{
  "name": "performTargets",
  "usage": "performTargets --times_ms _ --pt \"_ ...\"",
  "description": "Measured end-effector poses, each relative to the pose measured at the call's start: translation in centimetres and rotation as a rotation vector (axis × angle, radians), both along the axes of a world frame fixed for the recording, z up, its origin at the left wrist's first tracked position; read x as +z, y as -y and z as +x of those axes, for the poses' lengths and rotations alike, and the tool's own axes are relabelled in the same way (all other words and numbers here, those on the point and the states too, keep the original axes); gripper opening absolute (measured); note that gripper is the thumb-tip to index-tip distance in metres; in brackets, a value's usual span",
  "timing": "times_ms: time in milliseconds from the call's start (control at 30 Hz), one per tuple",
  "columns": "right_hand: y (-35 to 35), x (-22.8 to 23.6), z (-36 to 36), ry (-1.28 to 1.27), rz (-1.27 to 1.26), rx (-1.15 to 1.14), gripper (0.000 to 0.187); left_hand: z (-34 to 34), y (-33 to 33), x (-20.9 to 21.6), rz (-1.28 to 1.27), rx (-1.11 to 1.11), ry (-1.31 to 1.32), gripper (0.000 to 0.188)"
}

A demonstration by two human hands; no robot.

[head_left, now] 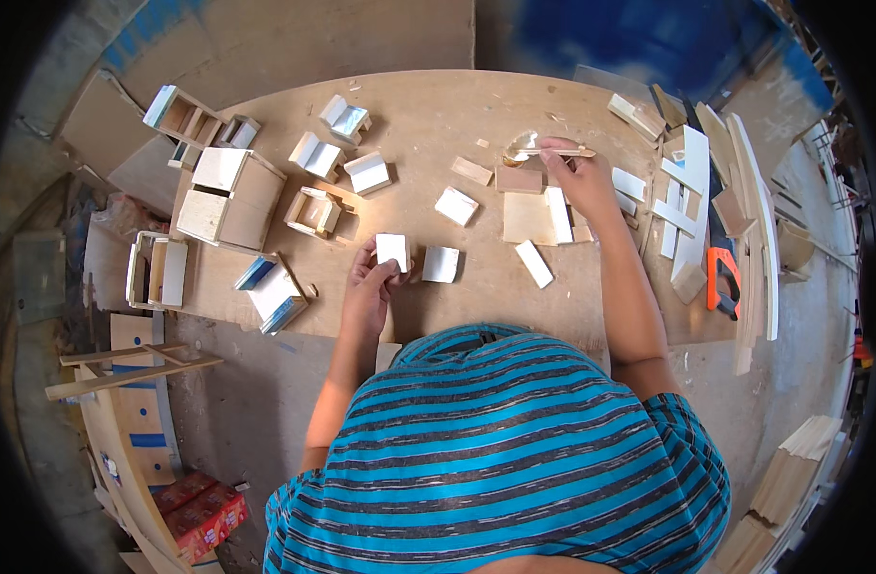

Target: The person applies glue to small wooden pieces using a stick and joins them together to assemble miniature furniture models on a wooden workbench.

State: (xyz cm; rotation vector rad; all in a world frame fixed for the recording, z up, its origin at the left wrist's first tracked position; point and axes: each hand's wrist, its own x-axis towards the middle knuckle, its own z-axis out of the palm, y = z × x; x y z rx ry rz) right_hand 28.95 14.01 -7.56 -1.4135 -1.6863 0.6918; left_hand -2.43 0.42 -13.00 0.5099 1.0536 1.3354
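In my left hand (364, 295), near the front edge of the wooden table (543, 311), is a small white-faced wooden block (393, 251), the thumb pressed on its face. My right hand (583, 180) pinches a thin wooden stick (570, 152) farther away. The stick's left end is over a small round dish (520, 150); what the dish contains is unclear. Just right of the left hand lies another white block (441, 265). Below the right hand is a square wooden piece (528, 220) with a brown strip (519, 180) and a white strip (558, 215) along its edges.
Several miniature wooden chairs (316, 156) and a small cabinet (229, 206) stand on the left. A white block (457, 206) and a white strip (533, 264) lie mid-table. On the right are white slats (687, 196) and an orange-handled saw (723, 282). A red box (203, 521) sits low at left.
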Motion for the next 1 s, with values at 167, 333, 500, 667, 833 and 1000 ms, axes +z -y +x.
performTargets --times_ms 167,333,500,667,833,1000 --pt "-0.7 0.2 -0.3 0.128 0.065 -0.027 0.025 -1.0 0.1 -1.3 0.089 -0.006 -0.461 0.045" --pt "-1.1 -0.1 -0.5 0.066 0.170 -0.058 0.027 -0.6 0.1 0.0 0.110 -0.038 -1.244 0.046" --pt "-1.3 -0.1 -0.4 0.119 0.125 -0.074 0.027 0.0 -0.3 -0.1 0.245 -0.021 -1.433 0.047" --pt "-0.6 -0.3 -0.2 0.085 0.223 -0.118 0.026 0.1 -0.9 -0.5 0.298 -0.007 -1.464 0.046" --pt "-0.5 -0.2 0.2 0.040 0.262 -0.146 0.026 -0.2 -1.2 -0.1 0.247 -0.046 -1.426 0.048" --pt "0.0 0.6 0.0 0.023 0.292 -0.121 0.025 -0.4 -1.1 -0.3 0.316 -0.060 -1.504 0.053"
